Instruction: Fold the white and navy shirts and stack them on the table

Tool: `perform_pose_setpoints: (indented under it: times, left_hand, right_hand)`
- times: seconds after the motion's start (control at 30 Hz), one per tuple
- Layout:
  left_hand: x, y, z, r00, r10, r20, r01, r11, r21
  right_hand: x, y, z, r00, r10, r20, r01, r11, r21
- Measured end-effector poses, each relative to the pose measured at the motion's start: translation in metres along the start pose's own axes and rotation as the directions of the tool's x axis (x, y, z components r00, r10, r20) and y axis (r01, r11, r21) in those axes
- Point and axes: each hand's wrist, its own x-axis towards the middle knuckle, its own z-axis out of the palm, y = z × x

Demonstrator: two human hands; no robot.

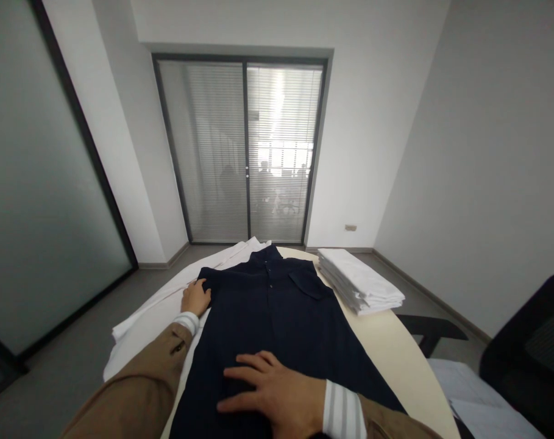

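Observation:
A dark navy button-up shirt (277,323) lies spread on the table, its collar at the far end and its buttons facing up. My left hand (196,298) is at the shirt's left shoulder edge, fingers closed on the fabric there. Lower down, my right hand (277,390) rests on the shirt front with its fingers spread. A flap of navy cloth (309,284) lies across the right side of the chest. Under and beside the navy shirt on the left is white clothing (158,311).
A stack of folded white cloth (356,277) sits at the right edge of the round pale table (395,353). Beyond that side are a black chair (532,353) and more white cloth (478,390). Glass doors with blinds (247,152) stand ahead.

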Motion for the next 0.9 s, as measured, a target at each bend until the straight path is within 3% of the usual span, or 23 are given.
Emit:
perform_pose_setpoints:
  times: [0.13,0.23,0.33,0.43,0.57,0.7,0.9]
  left_hand:
    - [0.01,-0.009,-0.008,0.999,-0.037,-0.007,0.036,0.995,-0.095]
    - [0.019,-0.015,-0.013,0.992,-0.128,0.0,0.126,0.976,-0.18]
    - [0.027,-0.018,-0.015,0.983,-0.182,0.02,0.181,0.95,-0.254]
    - [0.031,-0.017,-0.015,0.988,-0.135,0.068,0.15,0.934,-0.325]
    - [0.034,-0.014,-0.014,0.986,-0.121,0.112,0.154,0.918,-0.364]
    - [0.038,-0.01,-0.02,0.989,-0.106,0.105,0.138,0.917,-0.373]
    - [0.046,-0.016,-0.035,0.977,-0.029,0.212,0.085,0.961,-0.263]
  right_hand:
    - [-0.009,0.011,0.002,0.994,0.091,0.052,-0.094,0.994,0.057]
    - [-0.01,0.018,0.011,0.99,0.106,0.094,-0.111,0.993,0.045]
    - [-0.005,0.018,0.006,0.99,0.099,0.101,-0.103,0.994,0.027]
    - [0.003,0.017,-0.01,0.99,0.14,0.008,-0.141,0.989,0.039]
    - [0.008,0.033,-0.019,0.955,0.251,-0.158,-0.258,0.966,-0.023]
    - [0.007,0.059,-0.017,0.919,0.36,-0.164,-0.374,0.925,-0.069]
    - [0.011,0.086,-0.031,0.903,0.361,-0.232,-0.389,0.917,-0.087]
